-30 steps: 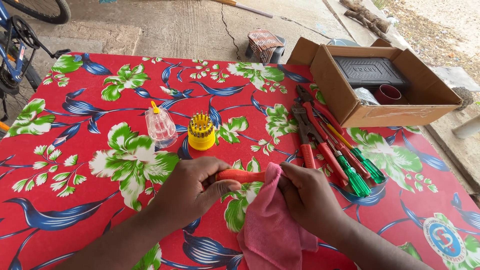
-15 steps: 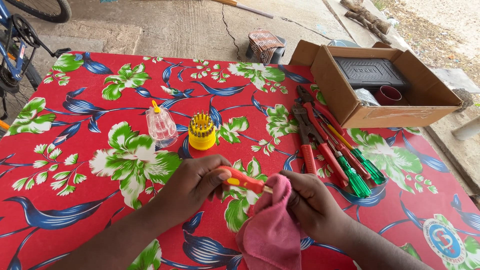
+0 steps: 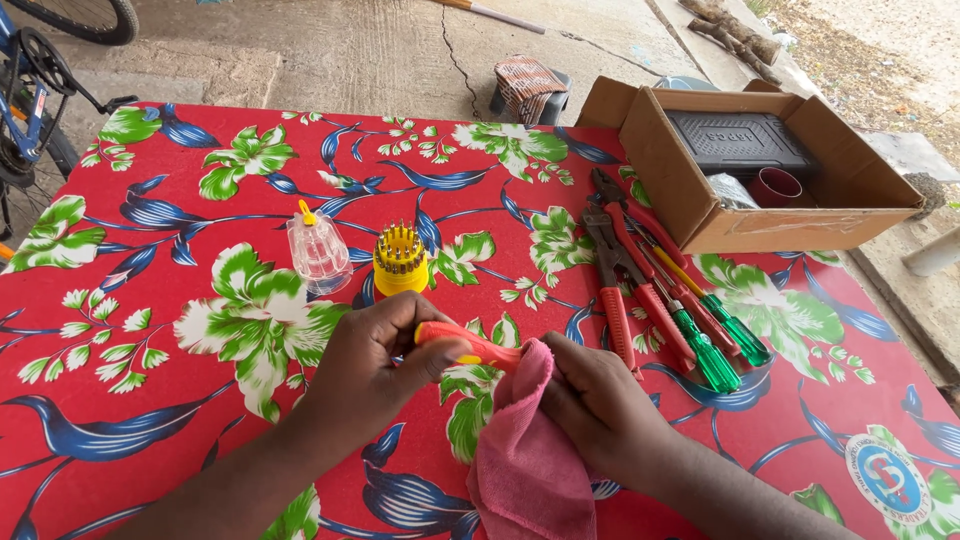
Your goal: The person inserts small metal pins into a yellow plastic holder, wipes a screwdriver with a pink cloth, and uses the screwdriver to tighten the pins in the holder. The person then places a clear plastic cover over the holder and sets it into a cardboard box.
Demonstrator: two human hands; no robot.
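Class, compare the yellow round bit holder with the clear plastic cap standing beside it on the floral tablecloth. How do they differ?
The yellow round bit holder is opaque and bristles with upright metal bits; the clear plastic cap is see-through and looks empty. The holder is squat and open-topped; the cap is domed with a small yellow tip. Both stand upright on the red floral tablecloth, untouched by the hands.

I see a soft, matt pink cloth (image 3: 528, 460) wrapped over a smooth orange plastic handle (image 3: 468, 346). The table (image 3: 150, 300) wears a glossy, slick floral oilcloth. The box (image 3: 690, 190) is dull brown cardboard, the bit holder's cap (image 3: 318, 250) clear shiny plastic, and the pliers (image 3: 615, 255) grey metal
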